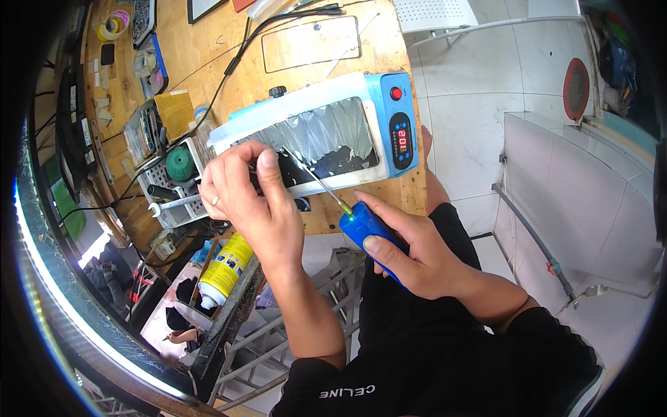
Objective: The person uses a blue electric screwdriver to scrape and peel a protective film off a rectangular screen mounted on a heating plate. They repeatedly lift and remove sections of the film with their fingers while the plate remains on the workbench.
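Tabletop (326, 90) of bare wood, carrying white-and-blue heating box (326, 135) just beyond both hands. Left hand (246, 191) resting on dark glass, fingers (267, 167) pressed together, pinning it flat. Right hand (410, 250) with fingers wrapped around blue tool (368, 233), thin metal tip (313, 177) touching glass beside left fingers.

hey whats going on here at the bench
A person seated at a wooden workbench holds a blue handheld tool in the right hand, its thin metal tip reaching onto the foil-covered plate of a blue and white heating machine. The left hand presses down on a dark flat item on that plate, mostly hidden beneath it. The machine's red display is lit. A yellow spray can lies below the bench edge.
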